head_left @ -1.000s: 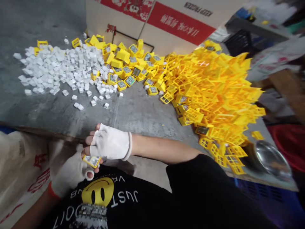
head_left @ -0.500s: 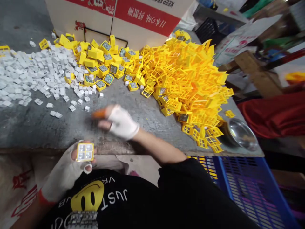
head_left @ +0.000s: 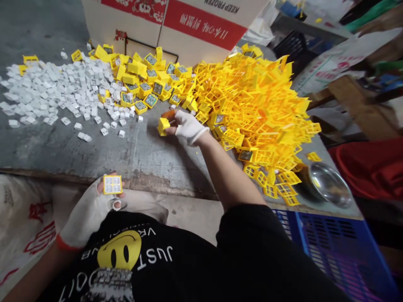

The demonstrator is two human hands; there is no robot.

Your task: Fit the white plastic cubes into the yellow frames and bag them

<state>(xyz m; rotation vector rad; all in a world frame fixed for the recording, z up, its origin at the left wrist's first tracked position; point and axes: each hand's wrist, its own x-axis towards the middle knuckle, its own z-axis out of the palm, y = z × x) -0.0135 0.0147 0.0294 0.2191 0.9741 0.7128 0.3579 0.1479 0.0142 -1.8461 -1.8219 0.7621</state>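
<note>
Panel: I see left hand's fingers holding it | right hand, at left's two o'clock: fingers pinching yellow block | white caps: left hand's eleven o'clock

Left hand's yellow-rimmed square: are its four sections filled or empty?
Filled: white shows in all four sections of the yellow-rimmed square in the left hand. What lies beneath cannot be told.
</note>
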